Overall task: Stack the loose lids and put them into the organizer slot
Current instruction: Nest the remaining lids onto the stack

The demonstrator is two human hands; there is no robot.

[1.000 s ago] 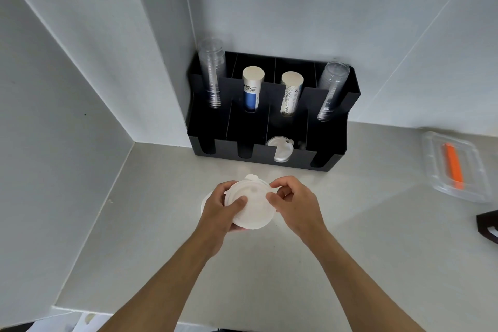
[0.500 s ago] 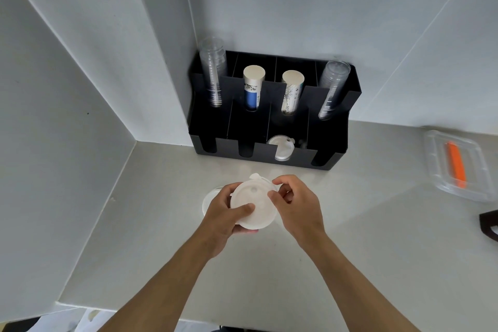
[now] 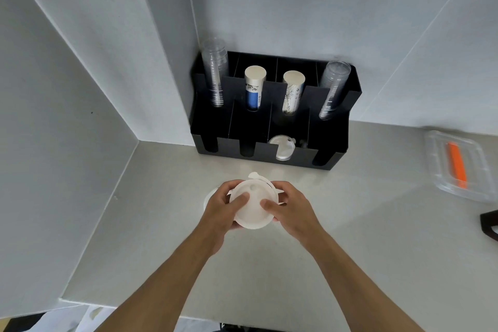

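A: How is it held?

B: Both hands are closed on the small stack of round white plastic lids (image 3: 253, 206), above the pale grey counter (image 3: 161, 250). The left hand (image 3: 222, 210) cups the left rim with its thumb lying across the top face; the right hand (image 3: 292, 211) mirrors it on the right rim, thumb on top too. The fingers underneath are hidden, so I cannot tell how far they wrap.

A: How will that stack behave?

B: My guess is light, thin and a bit springy. The rim looks like the stiff part, so opposite edges are the place to pinch; pressing the middle would likely flex it. Smooth plastic may slide lid on lid, and the edges do not look fully lined up, with slivers of lower lids showing at the far side.

A: Which way does it face?

B: It is a disc, so no real long axis; the flat face tilts up toward the camera. A small tab sticks out at the far edge, toward the black plastic cup-and-lid organizer (image 3: 272, 121) against the wall.

A: Anything else loose?

B: One more white lid (image 3: 208, 198) lies on the counter, peeking out behind the left hand. In the organizer's front row, the third slot from the left already holds a clear lid (image 3: 281, 148) on edge.
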